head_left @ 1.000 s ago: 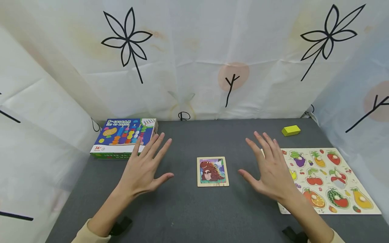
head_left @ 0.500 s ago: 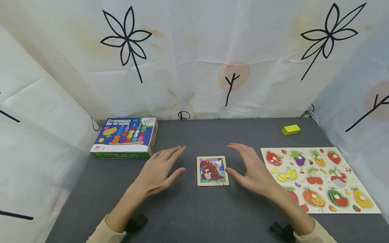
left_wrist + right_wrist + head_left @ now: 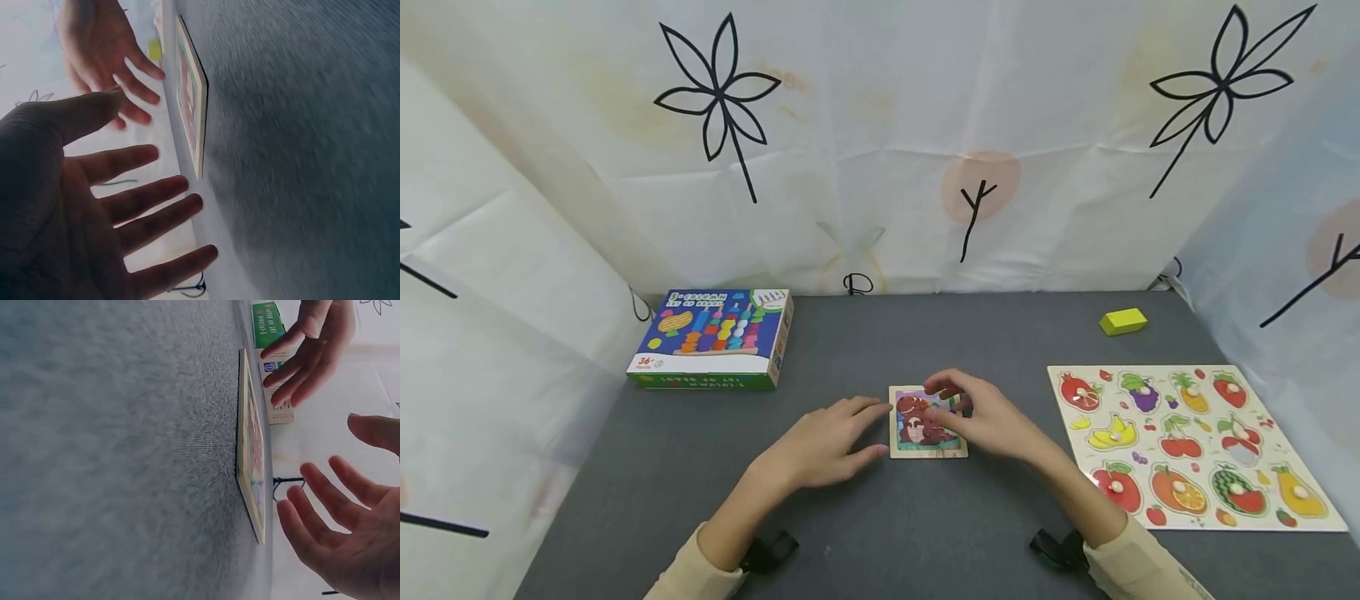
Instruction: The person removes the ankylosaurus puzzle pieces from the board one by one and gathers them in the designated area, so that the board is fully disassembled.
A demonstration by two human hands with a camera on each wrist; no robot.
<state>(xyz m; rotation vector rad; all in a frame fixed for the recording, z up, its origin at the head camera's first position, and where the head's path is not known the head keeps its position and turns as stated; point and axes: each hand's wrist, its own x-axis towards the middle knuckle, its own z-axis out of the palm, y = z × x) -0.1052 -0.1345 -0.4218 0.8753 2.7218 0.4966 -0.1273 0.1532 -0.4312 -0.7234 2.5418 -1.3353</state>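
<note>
A small square wooden puzzle (image 3: 916, 432) with a red-brown dinosaur picture lies flat in the middle of the grey table. My left hand (image 3: 822, 446) is at its left edge, fingers extended; the head view does not settle whether the fingertips touch it. Over the puzzle's right side hovers my right hand (image 3: 988, 419), its fingers loosely bent and covering part of the picture. In the right wrist view, space shows between the right hand (image 3: 350, 525) and the puzzle (image 3: 253, 456). Neither hand holds anything.
To the right lies a fruit peg puzzle board (image 3: 1183, 450), with a yellow block (image 3: 1123, 322) behind it. A blue boxed bead toy (image 3: 711, 337) stands at the back left. White patterned cloth (image 3: 880, 150) walls the table's back and sides.
Both hands have come inward and lower, from wide apart on either side to right at the dinosaur puzzle. My right fingers have bent over its right part. The puzzle remains in place.
</note>
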